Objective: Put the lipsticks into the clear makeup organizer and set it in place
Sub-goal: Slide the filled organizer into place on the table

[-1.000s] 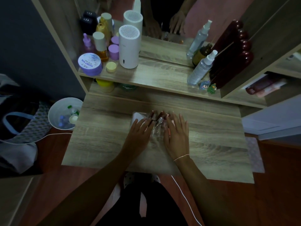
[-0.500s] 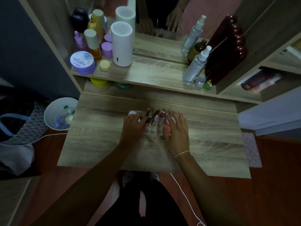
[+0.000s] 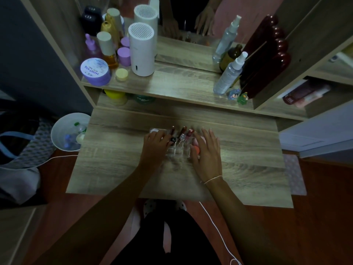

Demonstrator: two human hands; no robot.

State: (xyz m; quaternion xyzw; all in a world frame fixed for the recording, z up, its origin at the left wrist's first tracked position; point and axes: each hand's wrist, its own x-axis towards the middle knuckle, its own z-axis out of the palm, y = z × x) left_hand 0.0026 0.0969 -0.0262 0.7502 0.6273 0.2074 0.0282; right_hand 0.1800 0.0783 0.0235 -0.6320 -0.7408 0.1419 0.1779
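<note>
The clear makeup organizer [image 3: 178,152] stands on the wooden desk [image 3: 118,153], a little past its middle. Several lipsticks [image 3: 181,135] stand upright in its slots, their dark red caps showing above the rim. An orange-pink item [image 3: 196,149] sits at its right side. My left hand [image 3: 155,145] curls against the organizer's left side, fingers bent around it. My right hand [image 3: 207,152] lies flat against the right side, fingers straight and together. The organizer's side walls are hidden by both hands.
The raised shelf [image 3: 177,83] behind holds a white cylinder device [image 3: 141,49], a purple jar [image 3: 95,71], several bottles, spray bottles [image 3: 228,73] and two small figurines [image 3: 238,95]. A mirror stands at the back. A white bin [image 3: 66,132] sits left of the desk, a white cable [image 3: 215,228] by my legs.
Both hands have slid the organizer slightly away from me toward the shelf. The left hand's fingers have curled tighter on its left side; the lipstick caps now show more clearly.
</note>
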